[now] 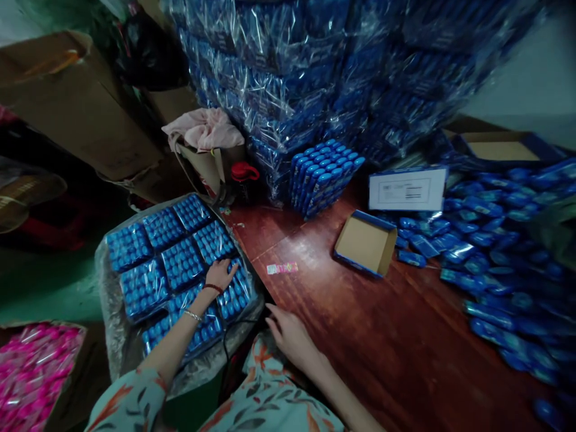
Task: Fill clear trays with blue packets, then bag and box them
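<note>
My left hand (219,277), with a red bracelet and a silvery one at the wrist, rests fingers apart on a plastic-wrapped pack of blue rounded items (234,295). That pack lies at the right side of a plastic-lined box (110,336) filled with several similar packs (180,264) in rows. By the table's near left edge, my right hand (290,336) is held with loosely stretched fingers and nothing visible in it. A shallow open cardboard tray (365,243) with blue sides sits on the reddish-brown table (324,306).
Wrapped blue packs form a tall stack (288,78) at the back, with an unwrapped-looking block of blue items (324,174) before it. Loose blue packages (495,258) heap up at right beside a white-labelled box (407,189). A bag (204,156) and a box of pink items (36,372) are at left.
</note>
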`<state>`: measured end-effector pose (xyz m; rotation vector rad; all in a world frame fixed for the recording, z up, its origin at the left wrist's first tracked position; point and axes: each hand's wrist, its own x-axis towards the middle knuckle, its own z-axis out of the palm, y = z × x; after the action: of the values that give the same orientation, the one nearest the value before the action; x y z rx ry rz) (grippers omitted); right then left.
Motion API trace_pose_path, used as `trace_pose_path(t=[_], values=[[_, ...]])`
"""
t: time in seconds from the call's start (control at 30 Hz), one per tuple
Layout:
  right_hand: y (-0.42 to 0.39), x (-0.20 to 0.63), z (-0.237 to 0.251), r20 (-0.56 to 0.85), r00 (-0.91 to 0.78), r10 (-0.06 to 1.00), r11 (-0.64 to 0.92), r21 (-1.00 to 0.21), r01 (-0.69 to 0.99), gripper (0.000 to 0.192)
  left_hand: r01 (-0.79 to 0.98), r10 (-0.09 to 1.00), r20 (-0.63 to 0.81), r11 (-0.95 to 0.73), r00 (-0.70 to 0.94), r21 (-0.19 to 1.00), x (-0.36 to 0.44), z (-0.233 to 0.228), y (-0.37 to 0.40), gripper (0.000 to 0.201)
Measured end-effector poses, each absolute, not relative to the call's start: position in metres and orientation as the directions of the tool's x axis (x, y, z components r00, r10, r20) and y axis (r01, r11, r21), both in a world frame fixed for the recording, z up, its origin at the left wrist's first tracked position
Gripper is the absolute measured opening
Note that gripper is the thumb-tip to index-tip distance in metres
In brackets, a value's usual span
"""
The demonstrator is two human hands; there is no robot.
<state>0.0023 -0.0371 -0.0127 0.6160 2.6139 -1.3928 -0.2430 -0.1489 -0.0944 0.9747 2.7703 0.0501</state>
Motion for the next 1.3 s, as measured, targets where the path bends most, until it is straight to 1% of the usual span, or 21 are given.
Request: trace_pose_path(t=[0.03,0.07,0.1,0.13,0.17,0.23,0.33,0.47,0.53,0.6,0.67,0.73,0.8,0.83,0.87,0.93,1.03,1.1,1.17,1.3], values=[[-0.045,-0.01,-0.011,-0.358,-0.902,0.242,0.587,-0.686,0.43,0.045,0.635,0.642,-0.2,0.765,-0.74,0.106,-0.249,-0.094,-0.15,0.044],[-0.053,-0.021,-0.011,-0.431,-0.874,0.224,0.655,-0.598,0.462,0.051,0.646,0.653,-0.214,0.756,-0.727,0.109,-0.253,-0.094,-0.151,0.045],[-0.06,-0.032,-0.013,-0.492,-0.84,0.228,0.697,-0.52,0.494,0.057,0.648,0.654,-0.22,0.754,-0.724,0.106,-0.256,-0.094,-0.152,0.046],[-0.066,-0.042,-0.018,-0.534,-0.81,0.242,0.715,-0.467,0.521,0.061,0.645,0.648,-0.221,0.758,-0.729,0.098,-0.258,-0.094,-0.152,0.049],[-0.071,-0.051,-0.024,-0.559,-0.787,0.261,0.711,-0.44,0.549,0.063,0.639,0.64,-0.219,0.764,-0.736,0.087,-0.258,-0.095,-0.152,0.051],[-0.075,-0.064,-0.037,-0.581,-0.758,0.296,0.668,-0.441,0.599,0.062,0.629,0.626,-0.214,0.775,-0.75,0.066,-0.259,-0.097,-0.149,0.055],[-0.073,-0.071,-0.051,-0.578,-0.741,0.342,0.618,-0.455,0.641,0.054,0.632,0.628,-0.214,0.773,-0.749,0.056,-0.26,-0.099,-0.146,0.055],[-0.065,-0.063,-0.054,-0.564,-0.755,0.335,0.648,-0.444,0.619,0.04,0.641,0.639,-0.211,0.765,-0.74,0.067,-0.259,-0.098,-0.147,0.051],[-0.062,-0.057,-0.051,-0.562,-0.762,0.321,0.672,-0.432,0.601,0.038,0.637,0.636,-0.198,0.768,-0.746,0.069,-0.255,-0.096,-0.147,0.046],[-0.062,-0.051,-0.047,-0.568,-0.772,0.285,0.697,-0.431,0.574,0.039,0.621,0.621,-0.183,0.781,-0.762,0.065,-0.25,-0.096,-0.145,0.043],[-0.064,-0.045,-0.042,-0.589,-0.777,0.221,0.716,-0.442,0.54,0.04,0.594,0.594,-0.169,0.802,-0.786,0.06,-0.246,-0.096,-0.142,0.044],[-0.07,-0.039,-0.038,-0.624,-0.77,0.132,0.723,-0.471,0.505,0.032,0.564,0.565,-0.153,0.824,-0.811,0.057,-0.244,-0.097,-0.139,0.047],[-0.076,-0.034,-0.034,-0.65,-0.758,0.047,0.708,-0.514,0.485,0.021,0.539,0.542,-0.139,0.84,-0.829,0.061,-0.243,-0.098,-0.136,0.049],[-0.078,-0.033,-0.033,-0.658,-0.753,0.021,0.693,-0.533,0.486,0.017,0.53,0.534,-0.134,0.845,-0.835,0.066,-0.243,-0.098,-0.135,0.048],[-0.079,-0.033,-0.033,-0.663,-0.748,0.018,0.674,-0.544,0.499,0.019,0.522,0.527,-0.132,0.85,-0.84,0.071,-0.242,-0.098,-0.135,0.048],[-0.077,-0.034,-0.037,-0.673,-0.735,0.081,0.632,-0.535,0.56,0.034,0.506,0.512,-0.128,0.859,-0.849,0.08,-0.241,-0.098,-0.135,0.047],[-0.069,-0.041,-0.05,-0.682,-0.698,0.221,0.539,-0.511,0.67,0.065,0.49,0.498,-0.122,0.867,-0.859,0.086,-0.239,-0.096,-0.135,0.046],[-0.064,-0.048,-0.062,-0.672,-0.687,0.276,0.466,-0.531,0.707,0.074,0.488,0.496,-0.121,0.868,-0.86,0.086,-0.237,-0.096,-0.133,0.046],[-0.06,-0.053,-0.075,-0.651,-0.695,0.304,0.406,-0.572,0.713,0.07,0.49,0.497,-0.126,0.868,-0.859,0.085,-0.236,-0.095,-0.131,0.045],[-0.06,-0.055,-0.09,-0.622,-0.723,0.3,0.34,-0.639,0.69,0.05,0.498,0.506,-0.147,0.863,-0.85,0.092,-0.238,-0.093,-0.126,0.044]])
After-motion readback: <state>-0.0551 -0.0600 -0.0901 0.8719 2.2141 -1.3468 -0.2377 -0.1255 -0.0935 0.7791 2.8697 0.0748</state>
